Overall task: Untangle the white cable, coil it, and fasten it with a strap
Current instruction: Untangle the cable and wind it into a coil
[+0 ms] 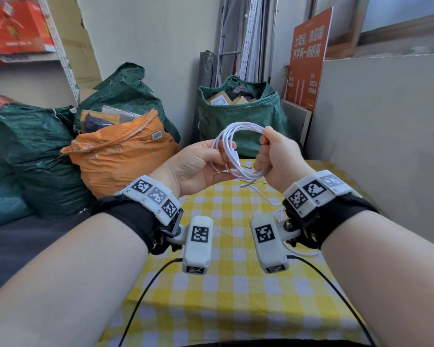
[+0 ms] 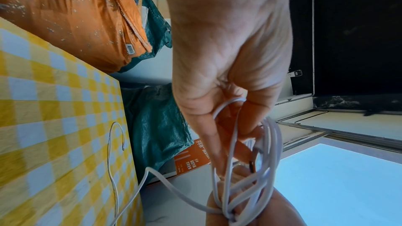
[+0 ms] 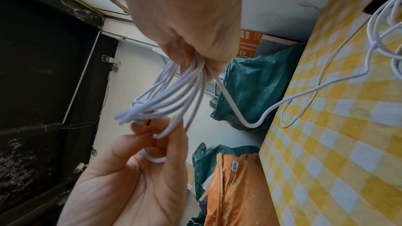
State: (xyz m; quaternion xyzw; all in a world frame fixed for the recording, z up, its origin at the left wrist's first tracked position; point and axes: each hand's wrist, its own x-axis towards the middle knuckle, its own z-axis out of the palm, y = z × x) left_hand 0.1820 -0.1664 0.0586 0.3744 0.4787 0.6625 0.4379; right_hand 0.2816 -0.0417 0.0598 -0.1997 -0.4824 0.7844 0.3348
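Observation:
A white cable (image 1: 238, 127) is gathered into several loops in the air above the far end of the table. My right hand (image 1: 273, 156) is a fist gripping one side of the coil (image 3: 187, 82). My left hand (image 1: 198, 164) pinches the opposite side of the loops (image 2: 269, 143) between thumb and fingers. A loose tail of the cable (image 1: 266, 194) drops from the right fist and trails over the cloth (image 3: 326, 75) toward my right wrist. No strap is visible in any view.
The table wears a yellow and white checked cloth (image 1: 231, 291). An orange sack (image 1: 120, 156) and green sacks (image 1: 241, 113) of parcels stand beyond its far and left edges. A pale wall panel (image 1: 386, 136) borders the right. Black camera leads (image 1: 145, 291) cross the near cloth.

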